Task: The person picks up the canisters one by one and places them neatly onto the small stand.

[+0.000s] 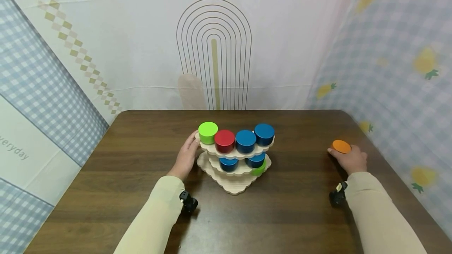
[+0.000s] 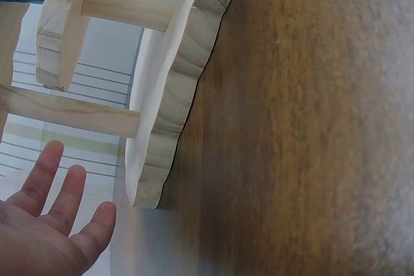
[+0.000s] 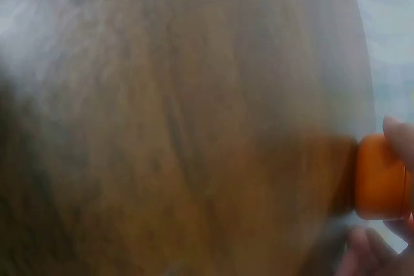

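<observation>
A tiered wooden stand (image 1: pixel 234 185) with scalloped edges stands mid-table. Its top tier carries a green cylinder (image 1: pixel 208 132), a red cylinder (image 1: pixel 224 141) and two blue cylinders. Lower down are two more blue cylinders, and a second green one (image 1: pixel 259 168) is partly hidden at the right. My left hand (image 1: pixel 185 156) is at the top tier's left edge, fingertips right at the rim; the left wrist view shows three fingers (image 2: pixel 66 200) spread and extended beside a wooden post (image 2: pixel 71 113). Far to the right, my right hand (image 1: pixel 353 160) pinches an orange cylinder (image 1: pixel 341 146) close over the tabletop.
The dark wooden table (image 1: pixel 275 214) has its right edge just beyond my right hand. Patterned cloth (image 1: pixel 282 50) hangs behind and along both sides. A small black camera (image 1: pixel 188 202) is strapped at each wrist.
</observation>
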{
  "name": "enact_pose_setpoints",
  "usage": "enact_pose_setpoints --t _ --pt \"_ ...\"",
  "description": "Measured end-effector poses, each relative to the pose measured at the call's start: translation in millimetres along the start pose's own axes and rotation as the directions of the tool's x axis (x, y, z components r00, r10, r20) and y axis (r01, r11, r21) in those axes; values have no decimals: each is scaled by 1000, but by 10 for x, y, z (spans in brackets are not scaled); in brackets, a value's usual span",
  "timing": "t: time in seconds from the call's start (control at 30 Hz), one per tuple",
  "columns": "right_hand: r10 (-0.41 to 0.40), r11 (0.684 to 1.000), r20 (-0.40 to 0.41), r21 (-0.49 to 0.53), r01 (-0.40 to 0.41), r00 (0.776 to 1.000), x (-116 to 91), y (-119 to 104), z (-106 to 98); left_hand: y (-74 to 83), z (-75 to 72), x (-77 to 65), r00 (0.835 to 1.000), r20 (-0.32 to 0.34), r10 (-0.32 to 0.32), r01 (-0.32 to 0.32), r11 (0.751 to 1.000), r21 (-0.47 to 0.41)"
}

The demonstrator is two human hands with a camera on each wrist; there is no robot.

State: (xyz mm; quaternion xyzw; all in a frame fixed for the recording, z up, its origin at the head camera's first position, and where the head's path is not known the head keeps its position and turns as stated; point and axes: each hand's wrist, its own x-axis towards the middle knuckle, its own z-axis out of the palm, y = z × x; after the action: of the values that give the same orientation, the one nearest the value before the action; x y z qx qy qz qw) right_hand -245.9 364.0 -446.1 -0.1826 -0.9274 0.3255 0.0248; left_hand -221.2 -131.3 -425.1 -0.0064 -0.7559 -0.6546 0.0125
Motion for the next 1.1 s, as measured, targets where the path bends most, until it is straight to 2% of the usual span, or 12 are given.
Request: enact_pose_setpoints --t 0.17,0.3,0.43,0.63,0.87,1.1 --pt "-22 999 -7 -25 22 1000 -11 0 -21 7 12 -9 1000 4 -1 1 1000 -10" --pt "-51 999 -31 4 52 998 -10 19 0 14 19 -8 1000 0 10 -10 1000 -23" --pt "-102 994 -59 38 104 993 -28 3 38 15 23 -9 1000 -4 13 -13 1000 -27" --pt "-209 975 -91 58 215 974 -100 -100 99 5 20 -7 1000 -16 2 -2 1000 -8" --pt "-217 970 -16 112 217 976 -259 -314 112 -19 11 6 1000 -21 1 -1 1000 22" --pt "-310 945 30 120 304 950 -432 -506 146 -9 9 3 1000 -19 -15 16 1000 17"
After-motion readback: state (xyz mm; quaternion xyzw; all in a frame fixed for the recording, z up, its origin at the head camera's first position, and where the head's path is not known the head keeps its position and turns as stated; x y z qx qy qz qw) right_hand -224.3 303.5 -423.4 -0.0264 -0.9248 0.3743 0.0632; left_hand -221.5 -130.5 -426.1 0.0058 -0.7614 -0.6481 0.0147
